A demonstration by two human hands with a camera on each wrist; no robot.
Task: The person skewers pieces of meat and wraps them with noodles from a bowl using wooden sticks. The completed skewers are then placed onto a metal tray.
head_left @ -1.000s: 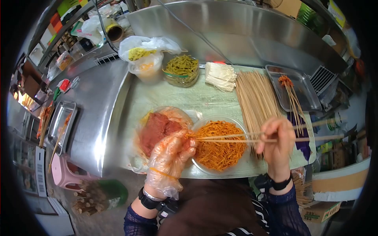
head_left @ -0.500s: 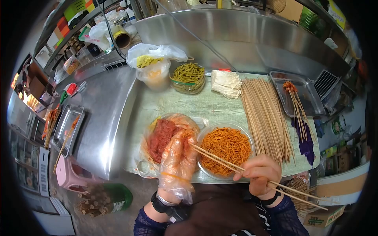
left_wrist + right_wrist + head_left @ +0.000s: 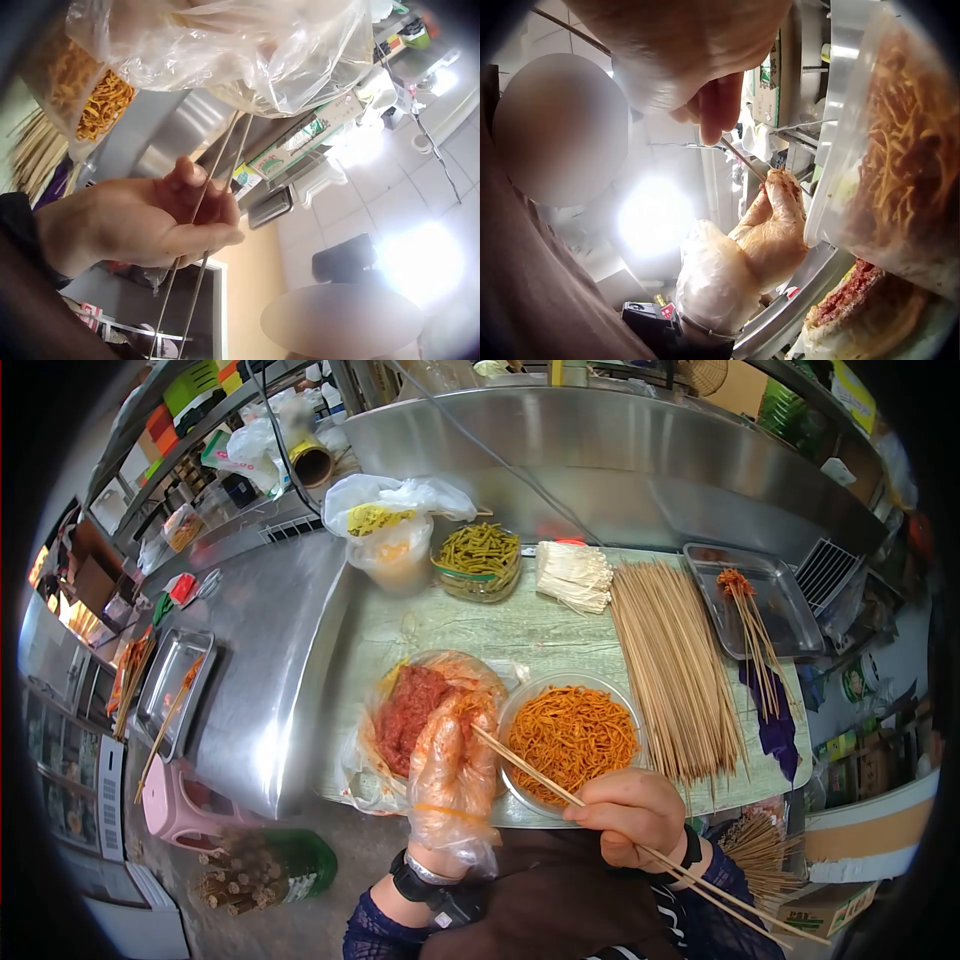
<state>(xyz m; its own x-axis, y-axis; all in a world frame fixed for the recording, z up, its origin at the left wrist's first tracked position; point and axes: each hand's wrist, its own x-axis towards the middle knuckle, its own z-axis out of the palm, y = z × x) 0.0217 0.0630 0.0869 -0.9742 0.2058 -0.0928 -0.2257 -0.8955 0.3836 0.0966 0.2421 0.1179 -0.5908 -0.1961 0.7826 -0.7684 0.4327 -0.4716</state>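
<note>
In a clear plastic glove with a yellow band at the wrist, my left hand (image 3: 453, 765) pinches the far ends of two bamboo skewers (image 3: 530, 770). It overlaps a bag-lined bowl of red minced meat (image 3: 410, 710). Its fingers hide the skewer tips and anything around them. My bare right hand (image 3: 632, 815) grips the same skewers farther down, and their free ends slant past its wrist toward the lower right. In the left wrist view, the bare fingers (image 3: 202, 238) curl around both sticks. Between the hands and just beyond them stands a clear tub of orange shreds (image 3: 572, 735).
Many loose skewers (image 3: 675, 660) lie right of the tub. Behind are white enoki mushrooms (image 3: 574, 573), green bean pieces (image 3: 478, 558) and a bag-covered tub (image 3: 392, 555). Loaded skewers (image 3: 745, 600) rest on a right-hand metal tray (image 3: 790, 630); another tray (image 3: 165, 685) stands left.
My right hand has come down and closer to my body, turning the skewers from level to a slant toward the lower right. My left hand still pinches their far ends, beside the minced meat.
</note>
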